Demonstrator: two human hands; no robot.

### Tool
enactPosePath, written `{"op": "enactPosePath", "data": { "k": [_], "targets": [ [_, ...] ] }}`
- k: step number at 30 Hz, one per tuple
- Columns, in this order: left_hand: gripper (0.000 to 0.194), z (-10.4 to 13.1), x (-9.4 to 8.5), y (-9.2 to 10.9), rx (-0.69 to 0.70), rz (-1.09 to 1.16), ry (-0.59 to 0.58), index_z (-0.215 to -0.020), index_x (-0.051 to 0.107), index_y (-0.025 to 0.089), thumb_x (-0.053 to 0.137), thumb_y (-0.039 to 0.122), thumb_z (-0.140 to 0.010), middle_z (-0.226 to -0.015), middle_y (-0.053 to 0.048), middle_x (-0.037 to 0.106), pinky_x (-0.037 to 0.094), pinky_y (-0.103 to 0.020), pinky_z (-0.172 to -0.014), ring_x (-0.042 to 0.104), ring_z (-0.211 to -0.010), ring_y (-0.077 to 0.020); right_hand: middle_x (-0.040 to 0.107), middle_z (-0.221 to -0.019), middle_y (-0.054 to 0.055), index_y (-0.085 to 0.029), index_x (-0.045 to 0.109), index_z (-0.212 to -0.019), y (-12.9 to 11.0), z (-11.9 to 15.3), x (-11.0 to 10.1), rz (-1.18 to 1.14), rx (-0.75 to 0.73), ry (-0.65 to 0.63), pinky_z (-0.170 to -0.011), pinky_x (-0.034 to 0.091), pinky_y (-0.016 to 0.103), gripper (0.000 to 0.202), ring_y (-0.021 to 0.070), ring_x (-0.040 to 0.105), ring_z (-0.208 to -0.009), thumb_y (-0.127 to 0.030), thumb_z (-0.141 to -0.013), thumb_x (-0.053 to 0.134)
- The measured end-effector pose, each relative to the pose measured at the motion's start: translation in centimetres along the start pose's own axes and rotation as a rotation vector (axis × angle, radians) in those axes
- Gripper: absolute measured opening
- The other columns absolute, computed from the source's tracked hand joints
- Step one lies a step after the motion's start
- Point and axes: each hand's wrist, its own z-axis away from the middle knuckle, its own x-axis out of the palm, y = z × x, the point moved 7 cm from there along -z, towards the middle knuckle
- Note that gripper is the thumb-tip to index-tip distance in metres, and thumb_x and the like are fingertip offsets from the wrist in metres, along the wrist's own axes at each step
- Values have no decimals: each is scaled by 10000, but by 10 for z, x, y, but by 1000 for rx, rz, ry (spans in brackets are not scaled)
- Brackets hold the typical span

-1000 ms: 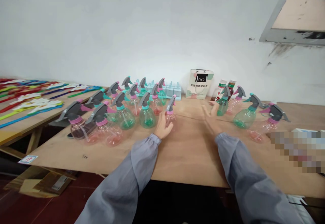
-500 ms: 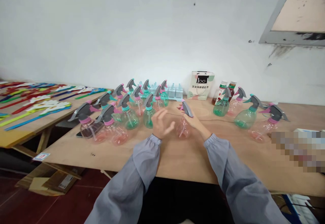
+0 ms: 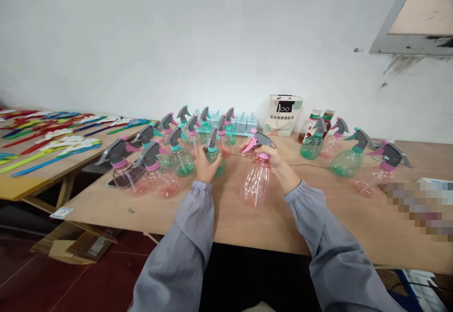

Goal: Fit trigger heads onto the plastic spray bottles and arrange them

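My right hand (image 3: 279, 162) grips a pink spray bottle (image 3: 255, 184) round the neck, just under its grey head with the pink nozzle and trigger. The bottle is clear pink and tilts slightly. Round the neck of a green spray bottle (image 3: 218, 166) curls my left hand (image 3: 206, 166), its thumb on the near right side. Part of that bottle is hidden by the hand. Close to its left stand another green spray bottle (image 3: 182, 163) and a pink spray bottle (image 3: 163, 183).
More spray bottles stand at the right, among them a green one (image 3: 347, 162). At the back are a pale blue rack (image 3: 244, 127), a paper bag (image 3: 283, 116) and two labelled bottles. Colourful plastic sticks (image 3: 56, 158) cover the left table. A blurred-out patch lies at right.
My left hand has moved left and closed round the green bottle's neck. My right hand has turned the pink bottle and brought it nearer, its nozzle now pointing left.
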Motion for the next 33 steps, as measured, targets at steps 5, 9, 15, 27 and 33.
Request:
{"op": "enactPosePath", "data": {
  "k": [5,9,15,27,33],
  "targets": [
    [313,10,2,23,25,-109,-73,-964,607,206,715,431,-775,-916,-44,623,427,-435,-973,597,-896,-221,774,-829,47,-216,700,-842,-3,-4,1,-15,8,79,-686,585,326,290,253,739,-846,-271,-563,642],
    [251,16,10,32,19,12,-166,-818,557,209,663,437,-808,-832,-27,620,463,-355,-856,611,-854,-206,764,-814,45,-216,671,-819,-10,-4,-7,-21,-30,120,-675,576,315,285,233,722,-823,-256,-548,596],
    [269,19,15,30,-69,138,-237,-885,563,213,667,448,-808,-799,-8,662,469,-295,-760,643,-791,-185,699,-676,20,-213,633,-756,-17,0,-35,36,3,257,-661,569,318,203,209,688,-724,-289,-568,619],
    [272,19,18,29,-35,149,-275,-965,597,213,653,445,-835,-874,-17,692,480,-297,-794,662,-842,-185,665,-588,12,-213,616,-691,-12,0,-36,52,55,249,-559,513,260,201,195,687,-680,-399,-680,692],
    [269,18,18,32,-53,173,-287,-952,596,211,659,443,-832,-899,-24,706,487,-297,-799,668,-852,-186,682,-626,13,-224,651,-767,-16,4,-33,37,11,277,-567,525,269,320,193,689,-679,-532,-748,731]
  ]
}}
